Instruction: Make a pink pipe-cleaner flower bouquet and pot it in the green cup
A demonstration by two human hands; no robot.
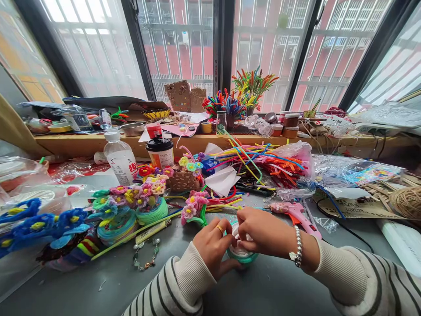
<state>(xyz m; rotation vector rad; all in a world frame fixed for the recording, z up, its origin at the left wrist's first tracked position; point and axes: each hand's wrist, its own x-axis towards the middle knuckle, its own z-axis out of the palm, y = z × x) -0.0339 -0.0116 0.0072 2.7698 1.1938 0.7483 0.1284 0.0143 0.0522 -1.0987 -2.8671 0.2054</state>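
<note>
A small round pot [245, 257] with a teal-green side and a white inside stands on the grey table in front of me. My left hand [213, 243] is wrapped around the pot's left side, its thumb low against the wall and its fingers bent at the rim. From the right, my right hand [266, 232] reaches over the rim, fingers pinched together inside the opening. Whatever those fingertips hold is hidden. Just beyond my left hand lie pink pipe-cleaner flowers [194, 206] with green leaves.
A pink glue gun [296, 215] lies right of the pot. Pipe-cleaner flower pots [118, 224] and a beaded bracelet [146, 256] are at left. Behind stand a bottle [120, 160], a lidded cup [160, 153] and a bundle of pipe cleaners [283, 164]. Twine [408, 202] sits far right.
</note>
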